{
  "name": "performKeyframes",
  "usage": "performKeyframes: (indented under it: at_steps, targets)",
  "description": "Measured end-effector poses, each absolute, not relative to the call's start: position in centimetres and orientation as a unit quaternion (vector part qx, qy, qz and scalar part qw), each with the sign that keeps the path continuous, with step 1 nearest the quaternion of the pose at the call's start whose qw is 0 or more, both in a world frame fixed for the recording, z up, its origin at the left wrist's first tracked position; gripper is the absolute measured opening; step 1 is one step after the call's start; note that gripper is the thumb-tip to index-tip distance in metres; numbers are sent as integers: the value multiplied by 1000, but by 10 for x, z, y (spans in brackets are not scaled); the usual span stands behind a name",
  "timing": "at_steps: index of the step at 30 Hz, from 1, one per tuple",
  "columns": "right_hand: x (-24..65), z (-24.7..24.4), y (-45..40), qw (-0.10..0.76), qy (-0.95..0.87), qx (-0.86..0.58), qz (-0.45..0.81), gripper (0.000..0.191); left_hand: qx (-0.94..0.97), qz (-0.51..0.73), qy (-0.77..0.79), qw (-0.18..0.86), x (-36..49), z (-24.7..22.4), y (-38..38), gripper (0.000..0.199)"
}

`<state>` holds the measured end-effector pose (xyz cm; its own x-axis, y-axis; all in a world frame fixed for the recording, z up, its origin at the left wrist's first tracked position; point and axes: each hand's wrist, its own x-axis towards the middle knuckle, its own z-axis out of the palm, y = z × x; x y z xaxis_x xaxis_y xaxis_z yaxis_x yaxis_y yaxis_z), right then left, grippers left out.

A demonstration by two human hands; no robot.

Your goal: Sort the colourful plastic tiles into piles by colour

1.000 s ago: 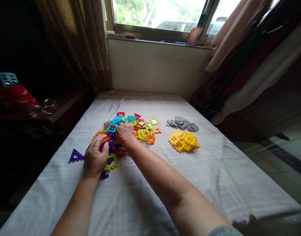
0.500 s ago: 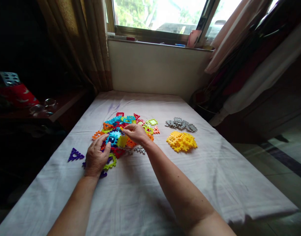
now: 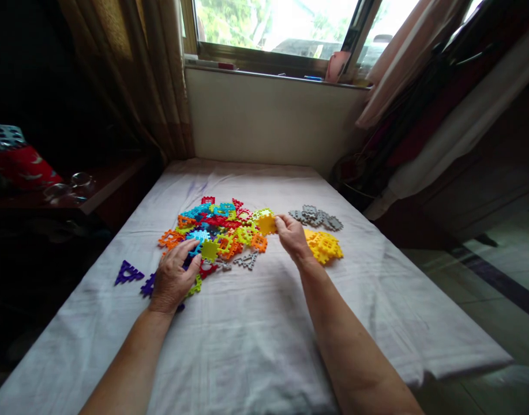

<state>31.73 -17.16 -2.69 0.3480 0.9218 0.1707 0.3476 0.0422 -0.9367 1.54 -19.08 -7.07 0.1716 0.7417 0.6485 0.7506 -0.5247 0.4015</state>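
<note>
Between the thumb and fingers of my right hand is a yellow piece, held over the right side of a mixed heap of toothed plastic pieces. My left hand rests on the heap's near left side, fingers apart, touching a blue piece. A yellow-green square lies just right of its fingers. The yellow pile sits partly behind my right wrist. Beyond it lies a pile of grey pieces.
Everything lies on a bed-like surface with a pale cloth. A purple triangle is left of my left hand. Light grey pieces lie at the heap's near edge. A dark side table stands at the left.
My right hand has moved right from the middle of the heap, carrying the yellow piece toward the yellow pile. My left hand stays at the heap. The view has shifted slightly.
</note>
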Motion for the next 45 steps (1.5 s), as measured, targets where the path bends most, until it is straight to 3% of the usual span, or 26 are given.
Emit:
performKeyframes:
  at_steps: [6, 12, 17, 23, 36, 38, 41, 45]
  targets:
    - [394, -35, -204, 380, -458, -795, 117, 37, -758, -420, -498, 12, 17, -66, -194, 32]
    - [405, -35, -223, 246, -454, -856, -4, 37, -753, -427, -500, 26, 16, -68, -194, 31]
    - [381, -34, -221, 188, -557, -803, -98, 40, -754, -428, -497, 32, 15, -69, -193, 32]
    - [354, -40, -212, 39, -689, -720, -74, 37, -753, -423, -503, 23, 14, -67, -193, 32]
    - [392, -41, -220, 46, -583, -808, -70, 31, -748, -429, -506, 27, 12, -67, -193, 31]
    - [398, -37, -210, 80, -564, -819, -66, 42, -747, -430, -507, 29, 11, -68, -192, 31]
    - [419, -30, -182, 134, -488, -862, -24, 80, -751, -427, -503, 33, 10, -69, -191, 32]
    - [449, -31, -142, 130, -406, -899, 97, 111, -753, -425, -500, 48, 9, -72, -190, 31]
